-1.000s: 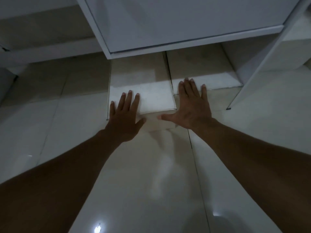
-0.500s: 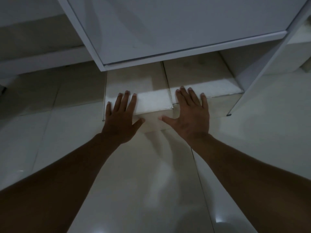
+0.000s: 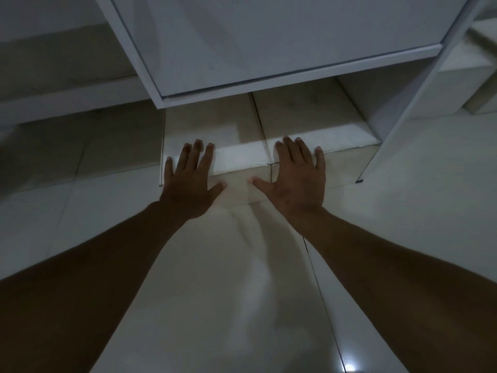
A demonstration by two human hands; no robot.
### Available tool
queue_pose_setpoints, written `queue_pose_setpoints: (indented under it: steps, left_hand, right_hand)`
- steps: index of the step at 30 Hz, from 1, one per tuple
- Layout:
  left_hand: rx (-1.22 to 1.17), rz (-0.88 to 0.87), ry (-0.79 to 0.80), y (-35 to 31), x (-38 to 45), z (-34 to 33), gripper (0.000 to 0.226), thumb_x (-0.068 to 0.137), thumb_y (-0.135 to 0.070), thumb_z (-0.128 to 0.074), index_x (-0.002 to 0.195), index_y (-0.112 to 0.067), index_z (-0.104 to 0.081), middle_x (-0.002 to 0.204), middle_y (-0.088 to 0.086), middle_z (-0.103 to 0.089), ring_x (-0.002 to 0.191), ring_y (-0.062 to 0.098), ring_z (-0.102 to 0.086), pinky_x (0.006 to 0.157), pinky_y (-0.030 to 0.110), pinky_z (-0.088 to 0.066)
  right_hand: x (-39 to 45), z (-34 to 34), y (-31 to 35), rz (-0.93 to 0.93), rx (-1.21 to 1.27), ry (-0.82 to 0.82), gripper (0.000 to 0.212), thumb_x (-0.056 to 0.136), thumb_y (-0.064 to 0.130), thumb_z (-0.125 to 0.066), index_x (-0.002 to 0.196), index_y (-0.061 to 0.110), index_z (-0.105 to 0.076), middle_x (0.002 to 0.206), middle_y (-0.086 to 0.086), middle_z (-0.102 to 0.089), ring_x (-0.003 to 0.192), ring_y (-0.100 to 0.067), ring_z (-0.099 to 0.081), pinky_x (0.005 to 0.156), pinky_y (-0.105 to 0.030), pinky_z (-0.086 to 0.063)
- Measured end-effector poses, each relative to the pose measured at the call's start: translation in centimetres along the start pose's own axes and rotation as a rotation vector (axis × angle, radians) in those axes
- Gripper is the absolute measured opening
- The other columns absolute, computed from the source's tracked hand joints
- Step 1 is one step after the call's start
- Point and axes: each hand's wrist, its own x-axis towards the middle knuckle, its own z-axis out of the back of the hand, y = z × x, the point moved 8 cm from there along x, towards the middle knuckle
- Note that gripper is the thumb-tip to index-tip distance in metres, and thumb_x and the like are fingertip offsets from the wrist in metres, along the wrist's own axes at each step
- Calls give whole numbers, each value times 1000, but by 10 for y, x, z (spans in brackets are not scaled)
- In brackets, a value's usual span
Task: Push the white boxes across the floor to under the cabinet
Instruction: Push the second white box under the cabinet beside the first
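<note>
Two white boxes lie side by side on the floor, partly under the white cabinet [image 3: 269,36]. The left box [image 3: 215,127] sticks out a little further towards me than the right box [image 3: 317,119]. My left hand [image 3: 189,181] lies flat with spread fingers on the near edge of the left box. My right hand [image 3: 294,179] presses flat on the near edge where the two boxes meet, mostly on the right box. Neither hand grips anything. The back parts of both boxes are hidden under the cabinet's bottom panel.
Glossy pale floor tiles [image 3: 215,292] stretch towards me. The cabinet's right side panel [image 3: 398,109] stands on a small black foot [image 3: 359,181] beside the right box. A low white ledge [image 3: 67,95] runs along the wall at left. Another white block [image 3: 481,57] sits at far right.
Both hands have slid forward with the left box, which now reaches further under the cabinet and lies nearly level with the right box. The view has come closer.
</note>
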Motion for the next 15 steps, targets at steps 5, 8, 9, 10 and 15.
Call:
queue_pose_setpoints:
  steps: [5, 8, 9, 10, 15]
  left_hand:
    - [0, 56, 41, -7, -5, 2, 88, 93, -59, -44, 155, -20, 5, 163, 6, 10, 149, 27, 12, 118, 56, 2]
    - [-59, -11, -90, -40, -21, 15, 76, 95, -52, -44, 155, -17, -12, 163, 9, -11, 150, 26, -5, 119, 53, -4]
    - [-82, -60, -143, -54, -27, 21, 71, 96, -48, -45, 154, -17, -20, 160, 10, -21, 149, 26, -14, 119, 53, -10]
    - [-102, -106, -179, -66, -33, 26, 65, 96, -45, -48, 151, -17, -28, 156, 10, -32, 146, 26, -24, 118, 52, -17]
    - [-178, -294, -315, -121, -31, 74, 45, 92, -37, -53, 131, -15, -60, 127, 10, -64, 115, 28, -60, 97, 43, -44]
  right_hand:
    - [-1, 1, -3, 46, 44, 105, 93, 82, 74, -54, 153, 19, -28, 162, -5, -22, 151, -22, -11, 121, -52, -3]
    - [-17, 16, -8, 70, 148, 65, 68, 94, 53, -51, 150, 18, -36, 159, -7, -30, 149, -23, -19, 121, -52, -9]
    - [-24, 26, -10, 73, 183, 15, 60, 96, 45, -50, 148, 17, -41, 156, -8, -36, 147, -24, -25, 120, -52, -15]
    - [-31, 32, -12, 77, 207, -36, 53, 98, 39, -49, 145, 15, -45, 152, -10, -42, 144, -25, -33, 118, -53, -21]
    - [-40, 91, -42, 67, 237, -180, 42, 97, 24, -51, 135, 7, -56, 131, -14, -61, 122, -27, -56, 102, -47, -46]
